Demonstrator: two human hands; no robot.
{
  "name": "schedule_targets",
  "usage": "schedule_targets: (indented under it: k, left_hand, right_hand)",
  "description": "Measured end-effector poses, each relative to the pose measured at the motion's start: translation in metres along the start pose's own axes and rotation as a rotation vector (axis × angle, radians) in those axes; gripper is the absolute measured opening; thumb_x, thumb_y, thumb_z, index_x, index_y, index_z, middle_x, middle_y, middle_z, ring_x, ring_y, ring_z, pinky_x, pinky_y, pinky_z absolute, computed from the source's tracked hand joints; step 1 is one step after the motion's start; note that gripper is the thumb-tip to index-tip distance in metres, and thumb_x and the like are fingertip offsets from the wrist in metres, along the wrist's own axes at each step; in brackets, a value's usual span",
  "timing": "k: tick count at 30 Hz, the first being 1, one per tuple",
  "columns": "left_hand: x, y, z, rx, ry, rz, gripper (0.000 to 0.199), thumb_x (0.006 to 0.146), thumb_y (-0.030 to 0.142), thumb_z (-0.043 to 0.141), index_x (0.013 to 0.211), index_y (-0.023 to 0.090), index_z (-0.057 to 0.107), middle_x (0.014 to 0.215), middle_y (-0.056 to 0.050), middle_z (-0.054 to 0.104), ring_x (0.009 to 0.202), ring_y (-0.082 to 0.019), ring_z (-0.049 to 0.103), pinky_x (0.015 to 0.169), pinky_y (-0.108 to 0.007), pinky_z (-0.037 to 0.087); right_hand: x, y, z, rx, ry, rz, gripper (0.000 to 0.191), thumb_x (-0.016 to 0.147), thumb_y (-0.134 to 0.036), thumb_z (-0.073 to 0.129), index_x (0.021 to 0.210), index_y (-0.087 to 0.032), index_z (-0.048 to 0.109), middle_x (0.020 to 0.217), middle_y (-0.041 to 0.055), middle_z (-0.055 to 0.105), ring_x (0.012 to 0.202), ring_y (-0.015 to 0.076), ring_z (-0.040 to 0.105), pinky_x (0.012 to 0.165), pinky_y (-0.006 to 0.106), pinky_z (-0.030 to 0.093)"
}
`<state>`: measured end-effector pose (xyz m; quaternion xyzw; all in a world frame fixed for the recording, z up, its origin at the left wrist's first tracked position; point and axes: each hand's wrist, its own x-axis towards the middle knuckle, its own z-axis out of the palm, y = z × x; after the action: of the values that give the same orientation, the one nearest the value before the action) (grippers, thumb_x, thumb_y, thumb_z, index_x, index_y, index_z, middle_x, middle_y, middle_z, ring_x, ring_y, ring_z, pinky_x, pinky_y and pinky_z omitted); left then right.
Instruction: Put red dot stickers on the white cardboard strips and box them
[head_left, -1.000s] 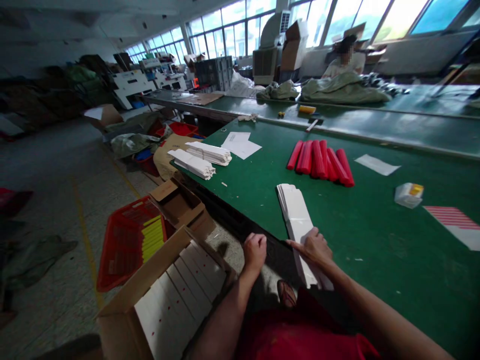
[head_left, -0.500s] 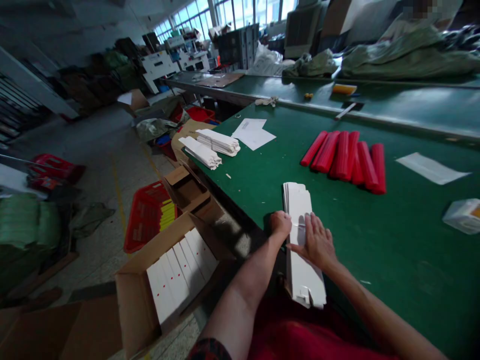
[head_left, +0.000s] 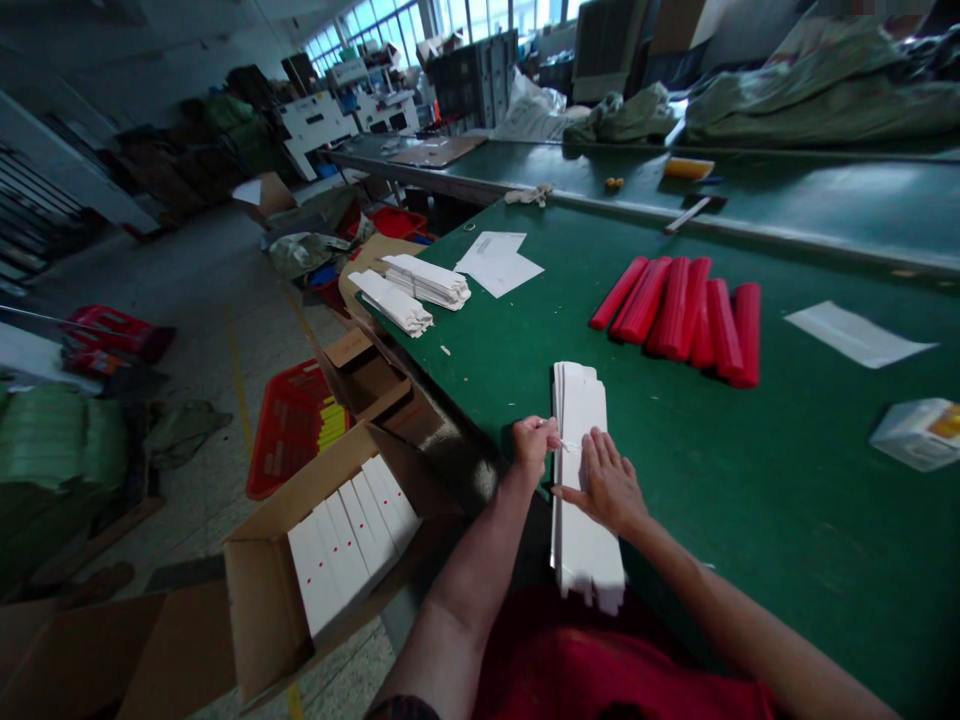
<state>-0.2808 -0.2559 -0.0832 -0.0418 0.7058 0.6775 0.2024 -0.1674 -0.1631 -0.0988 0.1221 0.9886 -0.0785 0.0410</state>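
hands rest on a white carton stack near red tubes.

Factory pkg floor, green workbench, cardboard box, red crate

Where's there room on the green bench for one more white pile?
The biggest bare patch of green bench lies right of the white card stack, below the red rolls. A smaller one sits between the stack and the loose white papers. It's crowded where the left hand and right hand work on the stack.
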Motion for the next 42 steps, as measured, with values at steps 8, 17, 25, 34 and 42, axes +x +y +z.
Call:
schedule_targets:
  k: [8,17,25,34,42]
  left_hand:
    - [0.017,0.008,-0.022,0.153,-0.074,0.049,0.029,0.067,0.038,0.069,0.056,0.014,0.057,0.046,0.003,0.054,0.042,-0.006,0.047,0.046,-0.018,0.033]
    - [0.018,0.009,-0.027,0.300,-0.090,0.189,0.020,0.066,0.029,0.068,0.055,0.013,0.064,0.046,0.004,0.054,0.049,-0.007,0.046,0.050,-0.020,0.029]
    - [0.011,-0.003,-0.021,0.178,-0.016,0.106,0.026,0.073,0.034,0.063,0.057,0.013,0.061,0.047,0.004,0.053,0.046,-0.006,0.045,0.050,-0.019,0.034]
    - [0.002,-0.021,-0.007,0.031,0.080,-0.033,0.037,0.085,0.043,0.051,0.081,0.010,0.065,0.060,-0.002,0.060,0.049,-0.008,0.051,0.046,-0.017,0.036]
    - [-0.015,-0.052,0.010,0.238,0.156,0.219,0.032,0.089,0.022,0.043,0.107,0.013,0.068,0.100,-0.010,0.067,0.094,-0.016,0.061,0.086,-0.027,0.048]
  right_hand:
    - [0.023,0.004,-0.023,0.143,0.104,-0.008,0.048,0.092,-0.049,0.048,0.135,-0.029,0.055,0.130,0.0142,0.052,0.115,0.0341,0.046,0.088,0.047,0.037]
    - [0.079,0.018,-0.043,0.341,-0.205,-0.124,0.023,0.084,-0.027,0.059,0.101,-0.028,0.076,0.100,0.0032,0.070,0.093,0.0239,0.061,0.079,0.033,0.037]
    - [0.093,0.007,-0.038,0.400,-0.250,-0.185,0.015,0.074,-0.013,0.058,0.076,-0.020,0.071,0.075,0.0002,0.069,0.072,0.0167,0.060,0.062,0.024,0.034]
    - [0.102,0.015,-0.048,0.899,-0.442,-0.097,0.015,0.068,-0.026,0.058,0.057,-0.017,0.052,0.050,-0.0026,0.044,0.049,0.0110,0.039,0.049,0.023,0.027]
    - [0.101,0.029,-0.069,1.590,-0.375,0.055,0.040,0.060,-0.051,0.076,0.069,-0.017,0.056,0.062,0.0005,0.054,0.053,0.0104,0.046,0.051,0.022,0.039]
